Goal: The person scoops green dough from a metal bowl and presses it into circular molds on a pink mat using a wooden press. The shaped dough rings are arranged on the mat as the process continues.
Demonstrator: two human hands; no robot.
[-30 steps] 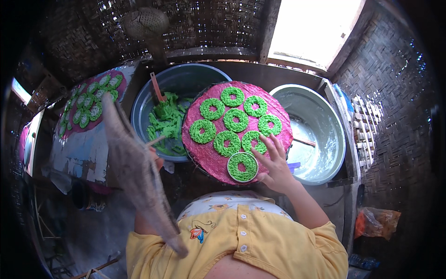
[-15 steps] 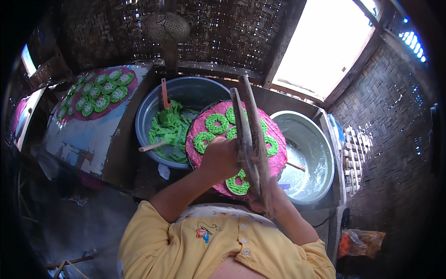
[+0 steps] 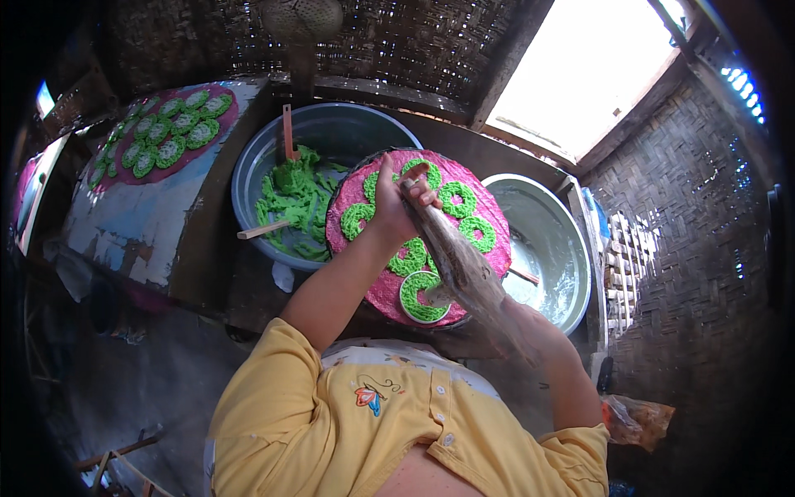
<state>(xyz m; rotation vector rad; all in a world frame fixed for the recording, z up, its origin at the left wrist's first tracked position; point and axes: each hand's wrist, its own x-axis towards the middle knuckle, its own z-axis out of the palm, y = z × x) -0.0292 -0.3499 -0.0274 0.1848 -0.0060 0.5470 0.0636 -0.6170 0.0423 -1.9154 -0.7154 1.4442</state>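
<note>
A long, weathered wooden tool [image 3: 464, 261], looking like a lever press, slants across the round pink surface [image 3: 377, 286]. My left hand [image 3: 404, 203] is closed round its far end, thumb sticking up. At the near end my right hand [image 3: 534, 327] grips it, with the fingers mostly hidden behind the wood. Below the tool, a pale stub [image 3: 439, 294] meets a lacy green dough ring [image 3: 422, 313] that sits inside a thin white hoop. Several more green rings [image 3: 457, 200] lie around the pink round, some partly covered by my left hand and the tool.
Behind on the left, a grey-blue basin [image 3: 248, 178] holds green dough [image 3: 294, 190] and wooden sticks. A pale basin [image 3: 571, 248] with a stick stands right. Far left, another pink round [image 3: 195, 157] bears green rings on a worn board [image 3: 132, 224]. A woven wall [image 3: 671, 215] rises right.
The tool has swung from nearly upright to a slant, and its two wooden arms, apart before, now look pressed together. My left hand has moved up to its far end.
</note>
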